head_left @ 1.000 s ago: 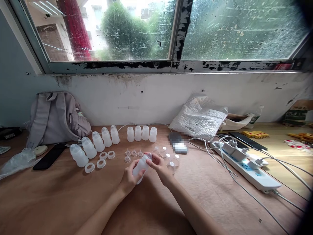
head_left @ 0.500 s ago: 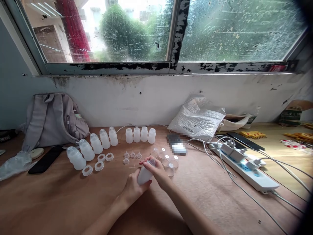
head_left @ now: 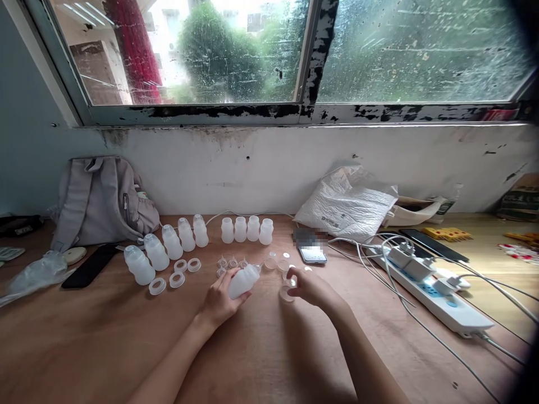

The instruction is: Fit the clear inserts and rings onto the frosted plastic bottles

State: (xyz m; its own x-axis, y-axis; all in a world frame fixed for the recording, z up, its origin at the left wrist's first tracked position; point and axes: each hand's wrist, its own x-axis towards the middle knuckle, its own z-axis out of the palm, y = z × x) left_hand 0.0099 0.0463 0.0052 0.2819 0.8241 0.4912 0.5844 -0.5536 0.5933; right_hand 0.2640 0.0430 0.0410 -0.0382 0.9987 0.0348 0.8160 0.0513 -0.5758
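Head view: the left hand is wrapped round a white baby bottle, holding it tilted, neck to the right, just above the worktop. The right hand is apart from the bottle, its fingertips pinching a clear cap down by the worktop. Small teats sit behind the bottle, with collar rings and five capped bottles to the left. Four open bottles stand near the wall.

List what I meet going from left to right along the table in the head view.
First the plastic bag → capped bottles → left hand holding a bottle → right hand → power strip.
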